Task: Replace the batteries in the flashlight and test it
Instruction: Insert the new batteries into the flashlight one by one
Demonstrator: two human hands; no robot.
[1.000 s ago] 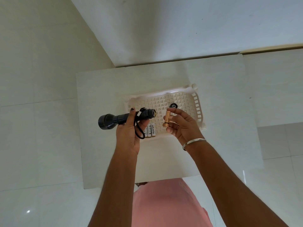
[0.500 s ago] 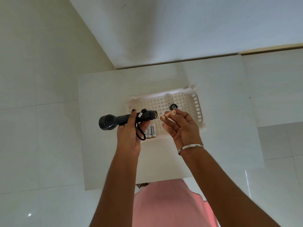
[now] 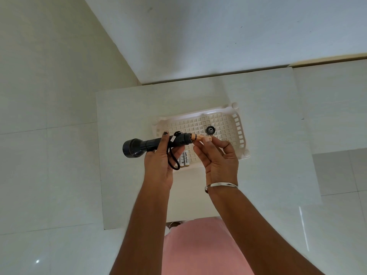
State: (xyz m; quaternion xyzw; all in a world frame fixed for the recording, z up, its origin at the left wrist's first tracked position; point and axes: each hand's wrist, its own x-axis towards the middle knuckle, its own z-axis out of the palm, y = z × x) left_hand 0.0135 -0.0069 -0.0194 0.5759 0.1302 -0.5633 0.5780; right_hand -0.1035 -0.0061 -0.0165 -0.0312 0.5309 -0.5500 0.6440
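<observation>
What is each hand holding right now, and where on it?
The left hand grips the black flashlight around its barrel. The right hand pinches the outer end of a copper-coloured battery, partly inside the flashlight's open tail.

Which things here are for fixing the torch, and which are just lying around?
For the job:
black metal flashlight
gold cylindrical battery
white spare batteries
black round end cap

Just there:
white plastic lattice tray
silver bangle

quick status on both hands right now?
Left hand: closed around the flashlight body.
Right hand: fingertips pinching the copper battery, its tip in the flashlight's open end.
</observation>
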